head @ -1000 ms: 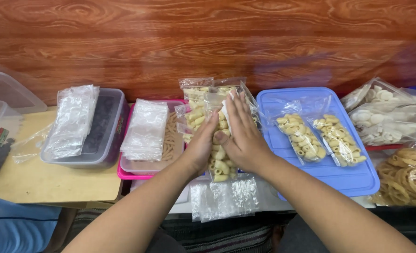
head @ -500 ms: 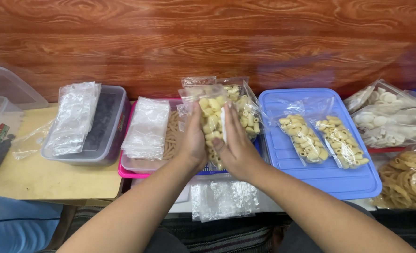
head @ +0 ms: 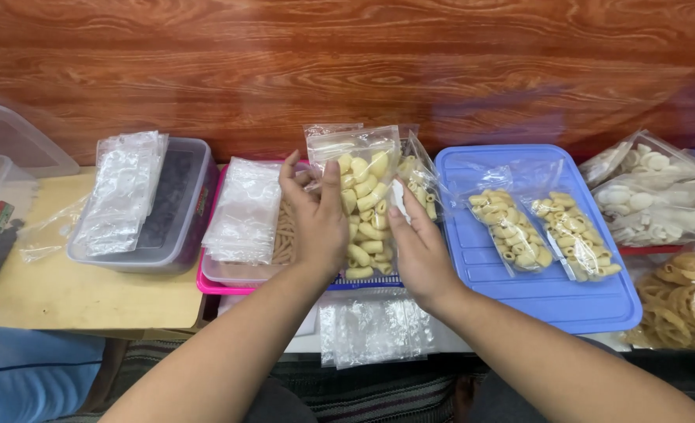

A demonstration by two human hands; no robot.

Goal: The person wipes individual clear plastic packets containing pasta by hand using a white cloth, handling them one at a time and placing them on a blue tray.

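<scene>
A clear plastic bag of yellow tube-shaped crackers [head: 363, 205] stands upright between my hands at the centre. My left hand [head: 316, 215] grips its left side, thumb across the front. My right hand [head: 416, 243] touches its right edge with open fingers. Behind it lies another filled bag [head: 418, 184]. Two filled bags [head: 510, 227] [head: 581, 235] rest on a blue lid [head: 551, 298] to the right.
A pink tray [head: 222, 283] holds a stack of empty clear bags [head: 245, 207]. More empty bags lie on a grey container [head: 183, 211] at left and in front of me [head: 375, 329]. Bags of white crackers [head: 653, 196] and ring snacks [head: 688, 301] sit at right. A wooden wall stands behind.
Both hands have lifted the filled bag upright from lying flat and moved slightly apart, with my right hand now lower on its right edge.
</scene>
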